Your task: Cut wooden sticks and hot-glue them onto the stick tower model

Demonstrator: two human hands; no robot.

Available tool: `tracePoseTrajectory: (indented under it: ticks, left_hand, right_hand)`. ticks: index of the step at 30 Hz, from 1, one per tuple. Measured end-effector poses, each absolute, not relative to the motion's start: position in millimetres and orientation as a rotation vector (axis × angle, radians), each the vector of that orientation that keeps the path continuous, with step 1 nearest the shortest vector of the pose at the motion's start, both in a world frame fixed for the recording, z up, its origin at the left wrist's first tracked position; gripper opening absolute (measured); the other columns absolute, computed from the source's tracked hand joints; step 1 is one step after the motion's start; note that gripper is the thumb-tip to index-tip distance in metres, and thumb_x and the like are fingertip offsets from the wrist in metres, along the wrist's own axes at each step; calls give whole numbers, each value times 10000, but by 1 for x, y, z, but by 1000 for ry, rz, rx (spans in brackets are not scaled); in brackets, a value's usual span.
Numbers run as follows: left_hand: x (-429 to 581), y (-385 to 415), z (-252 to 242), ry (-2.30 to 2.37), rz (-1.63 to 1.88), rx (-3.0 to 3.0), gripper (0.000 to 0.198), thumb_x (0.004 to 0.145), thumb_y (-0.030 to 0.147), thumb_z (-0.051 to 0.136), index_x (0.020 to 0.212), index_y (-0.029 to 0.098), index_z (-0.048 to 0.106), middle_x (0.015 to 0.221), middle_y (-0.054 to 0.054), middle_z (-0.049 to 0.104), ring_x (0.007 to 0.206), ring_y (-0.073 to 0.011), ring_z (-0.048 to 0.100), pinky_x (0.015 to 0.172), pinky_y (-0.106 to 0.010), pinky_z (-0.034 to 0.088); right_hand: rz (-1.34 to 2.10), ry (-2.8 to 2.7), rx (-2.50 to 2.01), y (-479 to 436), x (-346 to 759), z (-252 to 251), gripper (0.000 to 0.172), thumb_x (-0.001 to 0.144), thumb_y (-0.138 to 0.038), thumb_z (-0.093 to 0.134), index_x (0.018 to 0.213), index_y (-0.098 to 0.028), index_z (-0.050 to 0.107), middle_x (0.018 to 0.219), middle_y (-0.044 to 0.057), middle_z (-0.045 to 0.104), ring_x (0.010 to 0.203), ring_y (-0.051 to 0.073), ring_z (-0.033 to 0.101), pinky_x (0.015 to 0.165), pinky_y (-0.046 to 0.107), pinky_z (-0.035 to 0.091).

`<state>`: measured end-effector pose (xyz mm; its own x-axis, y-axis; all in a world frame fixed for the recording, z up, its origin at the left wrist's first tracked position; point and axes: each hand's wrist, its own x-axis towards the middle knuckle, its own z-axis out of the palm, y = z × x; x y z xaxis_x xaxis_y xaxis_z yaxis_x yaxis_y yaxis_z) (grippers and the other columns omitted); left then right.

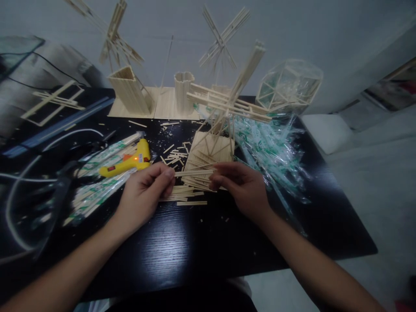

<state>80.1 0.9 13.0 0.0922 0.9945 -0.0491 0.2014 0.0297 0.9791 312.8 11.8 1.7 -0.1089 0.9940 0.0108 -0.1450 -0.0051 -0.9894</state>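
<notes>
Thin pale wooden sticks [194, 173] stretch between my two hands above the table. The fingers of my left hand [146, 188] are closed, pinching the left end. Pinched round the other end are the fingers of my right hand [242, 186]; whether they hold one stick or two there, I cannot tell. Just behind the hands stands a windmill-like stick model [227, 106] with crossed blades, on a slatted stick base [212, 143]. Cut sticks [191, 203] lie below the held ones. A yellow glue gun [131, 161] with a lit orange light rests beyond my left hand.
Wrapped sticks [100, 186] lie at left near a white cable [11, 208]. Empty-looking plastic wrappers [269, 147] heap at right. Behind stand a stick tower [130, 91], a round stick holder [183, 93] and a stick-framed polygon [289, 86]. Short offcuts [175, 157] litter the black table [208, 247].
</notes>
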Motion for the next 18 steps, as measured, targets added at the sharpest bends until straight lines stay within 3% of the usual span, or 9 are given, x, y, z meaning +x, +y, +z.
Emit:
tracePoseTrajectory:
  ticks: [10, 18]
  left_hand:
    - [76, 4, 11, 1326, 1131, 1321, 293, 961, 356, 605, 716, 196, 597, 601, 26, 544, 544, -104, 474, 518, -242, 384]
    - [82, 3, 16, 1380, 1096, 1359, 277, 933, 326, 598, 682, 209, 587, 572, 21, 560, 515, -120, 495, 491, -240, 416]
  right_hand:
    - [1334, -1185, -1044, 18, 318, 6, 232, 845, -400, 817, 851, -194, 712, 756, 10, 773, 637, 151, 737, 651, 304, 657]
    - [1414, -1208, -1010, 16, 319, 3, 331, 903, -486, 735, 786, -195, 628, 678, -20, 647, 588, 123, 625, 574, 254, 563]
